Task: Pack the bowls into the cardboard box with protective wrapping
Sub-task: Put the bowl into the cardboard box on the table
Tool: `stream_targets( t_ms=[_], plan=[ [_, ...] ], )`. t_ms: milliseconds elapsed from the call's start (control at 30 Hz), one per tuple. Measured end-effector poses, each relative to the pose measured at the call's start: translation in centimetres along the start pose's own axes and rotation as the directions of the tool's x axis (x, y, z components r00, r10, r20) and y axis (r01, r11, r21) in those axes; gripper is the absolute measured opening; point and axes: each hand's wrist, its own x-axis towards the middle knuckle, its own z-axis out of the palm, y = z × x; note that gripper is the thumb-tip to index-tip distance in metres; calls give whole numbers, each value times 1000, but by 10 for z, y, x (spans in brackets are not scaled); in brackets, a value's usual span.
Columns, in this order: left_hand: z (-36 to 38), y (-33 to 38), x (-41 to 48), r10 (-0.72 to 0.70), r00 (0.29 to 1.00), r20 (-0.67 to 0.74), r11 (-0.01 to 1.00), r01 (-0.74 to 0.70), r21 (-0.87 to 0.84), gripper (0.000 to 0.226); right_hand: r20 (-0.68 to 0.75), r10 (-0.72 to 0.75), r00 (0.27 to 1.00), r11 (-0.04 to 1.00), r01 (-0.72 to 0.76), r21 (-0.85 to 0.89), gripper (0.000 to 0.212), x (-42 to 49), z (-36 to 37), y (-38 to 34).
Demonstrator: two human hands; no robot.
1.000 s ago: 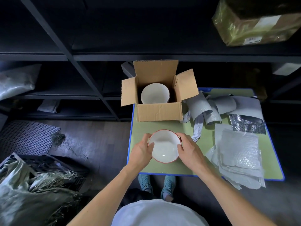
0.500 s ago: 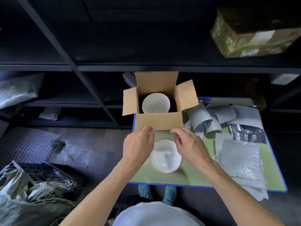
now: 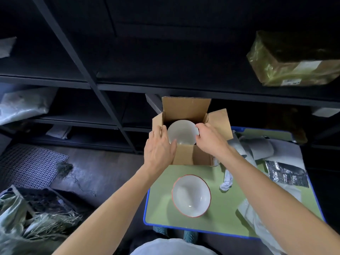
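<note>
An open cardboard box (image 3: pixel 185 107) stands at the far edge of the green table (image 3: pixel 161 214). Inside it sits a plain white bowl (image 3: pixel 182 131). My left hand (image 3: pixel 160 148) reaches in at the bowl's left rim, thumb on its near edge. My right hand (image 3: pixel 211 140) curls its fingers over the bowl's right rim. Both hands grip this bowl inside the box. A second white bowl with a red rim (image 3: pixel 191 196) rests upright on the table in front of the box, between my forearms, untouched. No wrapping is around either bowl.
Grey foam sheets (image 3: pixel 261 148), a silver foil sheet (image 3: pixel 287 173) and bubble wrap (image 3: pixel 257 218) lie on the table's right side. Dark shelving stands behind, with a wrapped parcel (image 3: pixel 294 59) up right. A crate with straw (image 3: pixel 36 208) sits on the floor at left.
My hands let go of the red-rimmed bowl on the table and moved forward into the box, closing on the white bowl there. The view tilted upward.
</note>
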Motion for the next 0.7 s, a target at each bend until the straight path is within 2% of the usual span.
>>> stream_targets(
  t_ms=[200, 400, 567, 700],
  plan=[
    [4, 0, -4, -43, 999, 5, 998, 43, -40, 67, 76, 96, 993, 989, -86, -122, 30, 34, 15, -12],
    [5, 2, -2, -52, 998, 40, 998, 53, -29, 67, 85, 209, 974, 961, -189, -204, 60, 47, 26, -20],
    [4, 0, -1, -41, 999, 31, 999, 41, -5, 70, 60, 206, 977, 968, -194, -160, 66, 51, 24, -18],
    [1, -1, -1, -31, 999, 28, 999, 31, 17, 66, -35, 170, 985, 983, -172, -68, 50, 41, 19, -19]
  ],
)
